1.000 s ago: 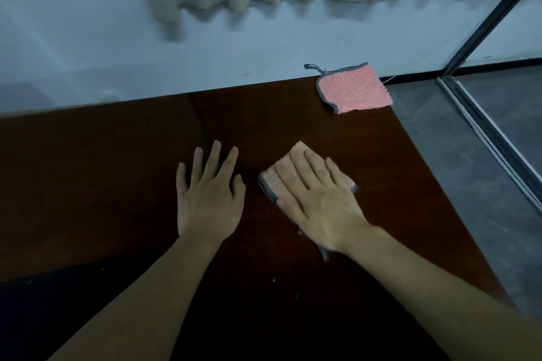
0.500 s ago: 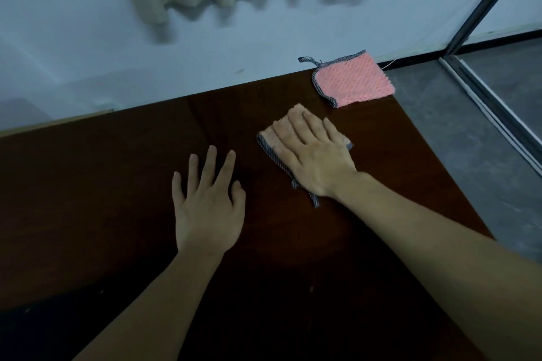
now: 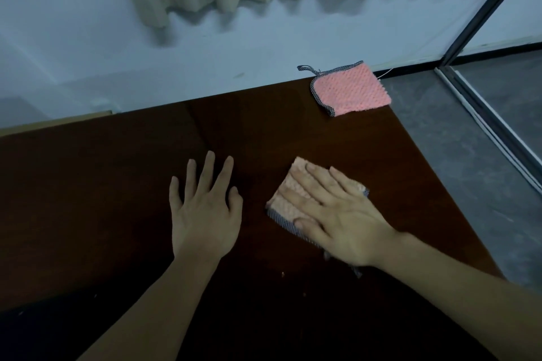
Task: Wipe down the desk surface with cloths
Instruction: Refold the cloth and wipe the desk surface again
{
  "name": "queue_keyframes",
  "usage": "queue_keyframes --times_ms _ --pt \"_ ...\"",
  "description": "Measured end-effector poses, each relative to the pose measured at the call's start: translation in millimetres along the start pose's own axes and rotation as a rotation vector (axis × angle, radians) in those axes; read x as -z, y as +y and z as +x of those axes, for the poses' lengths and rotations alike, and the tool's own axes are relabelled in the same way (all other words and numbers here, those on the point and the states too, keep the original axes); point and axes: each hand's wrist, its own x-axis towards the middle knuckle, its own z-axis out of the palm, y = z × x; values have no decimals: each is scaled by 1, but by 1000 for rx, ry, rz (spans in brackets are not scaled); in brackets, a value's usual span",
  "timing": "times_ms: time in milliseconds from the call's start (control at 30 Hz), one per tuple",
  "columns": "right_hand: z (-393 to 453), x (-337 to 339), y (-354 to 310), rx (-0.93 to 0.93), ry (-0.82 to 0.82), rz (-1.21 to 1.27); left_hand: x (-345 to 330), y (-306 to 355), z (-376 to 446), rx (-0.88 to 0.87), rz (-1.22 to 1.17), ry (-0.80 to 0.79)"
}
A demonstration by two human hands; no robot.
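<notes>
We are in the middle of the wiping step. Our right hand (image 3: 337, 214) lies flat, fingers straight and together, pressing a folded peach-pink textured cloth with a dark grey trimmed edge (image 3: 289, 199) onto the dark brown polished wooden desk (image 3: 117, 199). The cloth sits right of centre on the desk, mostly covered by the palm, with its far corner and its left grey edge showing past the fingertips and thumb. Our left hand (image 3: 203, 208) rests just beside it to the left, apart from the cloth, fingers spread and straight on the bare wood, holding nothing; we judge it is bracing us while the other hand works.

A second pink knitted cloth with a grey border and a small hanging loop (image 3: 350, 91) lies at the far right corner of the desk, well apart from both hands, its far edge reaching the desk's back edge. It is untouched.

We judge the task only partly done: the wide stretch of desk to the left and the near dark strip look as though they still need passes, though the dim light hides any dust or streaks. A few tiny pale specks (image 3: 283, 274) show on the wood near our right wrist. The next move calls for steady downward pressure while sliding the cloth in overlapping strokes, keeping the fold from bunching under the palm, and stopping short of the right edge.
</notes>
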Motion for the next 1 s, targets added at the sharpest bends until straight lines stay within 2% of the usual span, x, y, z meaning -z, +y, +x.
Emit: queue_keyframes --times_ms 167,300,433,567,667,733,900,1000 --pt "62 20 25 -185 -2 4 1 -1 1 -9 -6 -19" --pt "73 18 21 -240 -6 16 1 -1 0 -12 -22 11" --pt "29 9 -2 -190 -18 27 -1 -2 0 -39 -7 14" --pt "-20 -10 -20 -114 64 -10 -3 -3 -2 -194 2 54" --pt "-23 -11 -14 -94 42 -9 -4 -3 -4 -264 15 47" --pt "-8 -4 -3 -118 57 -2 -3 -3 -3 -255 11 29" --pt "42 18 30 -314 24 35 -3 -2 -2 -208 -17 -14" --pt "36 16 25 -347 12 50 0 -2 -4 -177 -11 -25"
